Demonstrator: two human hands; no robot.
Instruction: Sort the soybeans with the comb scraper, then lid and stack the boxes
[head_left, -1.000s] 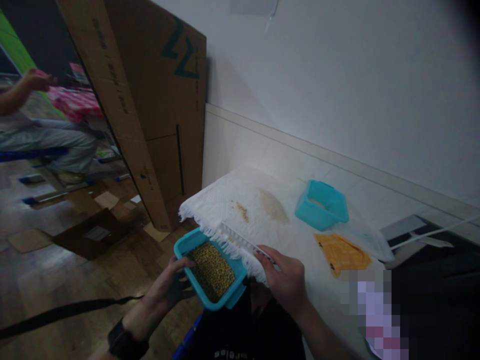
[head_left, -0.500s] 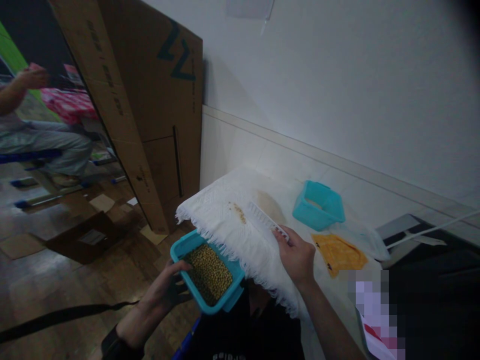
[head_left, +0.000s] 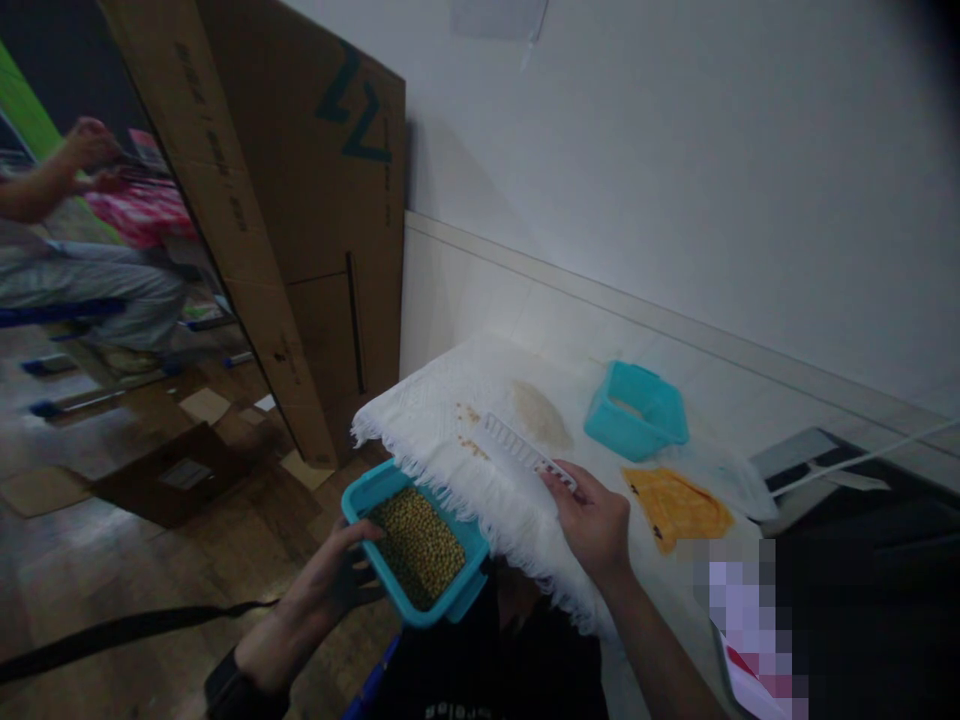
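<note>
As the left hand (head_left: 339, 572) is clasping a turquoise bin (head_left: 475, 550) of soybeans (head_left: 420, 542) below the fringed edge of the cloth (head_left: 499, 495), the right hand (head_left: 596, 520) is gripping a slotted strip (head_left: 516, 446) inside that edge, covering one end.

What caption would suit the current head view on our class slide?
Left hand holds a blue bin of beans beside the fringed white cloth; right hand holds a white slatted strip.
</note>
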